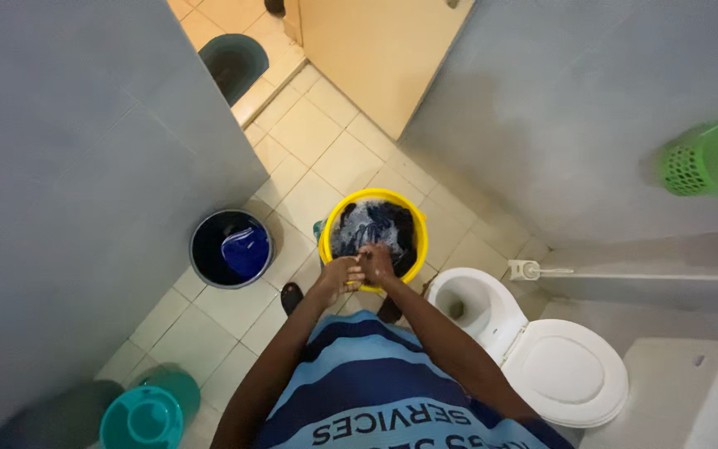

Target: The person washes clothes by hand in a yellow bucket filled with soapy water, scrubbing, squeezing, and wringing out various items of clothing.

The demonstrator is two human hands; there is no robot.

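A yellow bucket (328,227) stands on the tiled floor in front of me, filled with sudsy water and dark wet clothing (373,222). My left hand (338,274) and my right hand (377,262) meet at the bucket's near rim, both closed around a piece of the dark wet cloth and pressed together. My forearms reach down from a blue striped garment at the bottom of the view.
A dark bucket (203,268) with a blue scoop (246,250) inside stands left of the yellow one. A white toilet (492,309) with its lid up is at the right. A teal container (143,418) sits bottom left; a green basket (705,160) hangs on the right wall.
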